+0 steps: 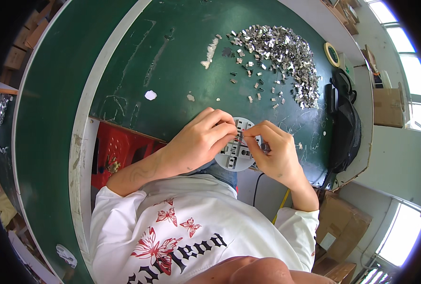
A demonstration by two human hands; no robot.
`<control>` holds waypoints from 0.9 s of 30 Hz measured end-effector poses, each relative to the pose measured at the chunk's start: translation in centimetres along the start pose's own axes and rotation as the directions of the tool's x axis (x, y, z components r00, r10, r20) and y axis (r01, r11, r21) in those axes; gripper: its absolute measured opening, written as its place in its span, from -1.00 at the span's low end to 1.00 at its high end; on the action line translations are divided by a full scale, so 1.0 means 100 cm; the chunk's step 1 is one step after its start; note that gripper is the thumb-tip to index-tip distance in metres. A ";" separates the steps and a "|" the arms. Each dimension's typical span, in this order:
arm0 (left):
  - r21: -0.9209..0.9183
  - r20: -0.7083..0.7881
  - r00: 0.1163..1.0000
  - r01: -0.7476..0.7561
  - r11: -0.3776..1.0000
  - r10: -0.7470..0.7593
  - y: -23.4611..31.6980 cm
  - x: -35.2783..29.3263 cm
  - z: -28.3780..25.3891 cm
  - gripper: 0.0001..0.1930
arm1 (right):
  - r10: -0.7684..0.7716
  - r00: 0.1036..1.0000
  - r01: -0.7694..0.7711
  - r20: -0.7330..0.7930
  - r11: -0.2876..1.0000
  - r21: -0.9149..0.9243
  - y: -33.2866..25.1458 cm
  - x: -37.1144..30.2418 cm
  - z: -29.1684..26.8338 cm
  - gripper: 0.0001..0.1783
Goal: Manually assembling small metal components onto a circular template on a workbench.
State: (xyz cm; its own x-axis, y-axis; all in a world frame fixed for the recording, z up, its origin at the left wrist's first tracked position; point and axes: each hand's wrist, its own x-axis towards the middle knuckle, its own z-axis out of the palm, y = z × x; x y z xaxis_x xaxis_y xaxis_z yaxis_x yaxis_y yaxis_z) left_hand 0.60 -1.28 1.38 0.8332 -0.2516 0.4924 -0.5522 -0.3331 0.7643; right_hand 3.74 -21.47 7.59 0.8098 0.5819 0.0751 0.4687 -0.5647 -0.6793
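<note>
The disc [242, 166], round, pale grey and set with small dark and light blocks, looks light and stiff, probably plastic — its smooth rim would be the place to take hold, since a grip on top could disturb the blocks. The blocks themselves look hard and fiddly, best pinched by their sides with fingertips. The disc lies at the near edge of the counter [177, 71], between the two hands and partly under their fingers; what supports it cannot be made out. The left hand [209, 135] comes over its left side and the right hand [273, 150] over its right. Each has thumb and forefinger drawn close together above the disc — whether either grips something tiny, one cannot tell. Beyond, well apart from both hands, loose metal clips [286, 49] lie heaped.
</note>
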 end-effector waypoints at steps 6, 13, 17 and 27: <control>0.009 -0.004 1.000 -0.011 1.000 0.011 -0.002 0.000 -0.002 -0.84 | -0.088 0.996 0.091 0.032 0.986 -0.141 0.002 0.000 0.008 -0.83; 0.005 0.028 0.999 -0.014 1.000 0.014 -0.003 0.000 -0.005 -0.85 | -0.052 0.995 0.067 0.083 0.980 -0.185 -0.006 -0.002 0.017 -0.79; -0.019 0.019 1.000 0.000 1.000 0.000 -0.006 -0.002 -0.004 -0.85 | -0.075 0.996 0.083 0.053 0.984 -0.160 -0.003 -0.004 0.020 -0.81; 0.077 0.238 0.969 0.041 0.996 -0.058 0.002 -0.011 -0.006 -0.04 | 0.072 0.971 0.099 -0.227 0.744 0.661 -0.005 0.010 -0.011 -0.61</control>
State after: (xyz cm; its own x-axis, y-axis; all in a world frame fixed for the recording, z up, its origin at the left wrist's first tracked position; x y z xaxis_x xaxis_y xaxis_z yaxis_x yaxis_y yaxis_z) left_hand -0.46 -0.57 1.23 0.8331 -0.4410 0.3339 -0.5185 -0.4124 0.7491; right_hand 4.71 -21.27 8.82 0.9002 0.3919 0.1897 0.1959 0.0247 -0.9803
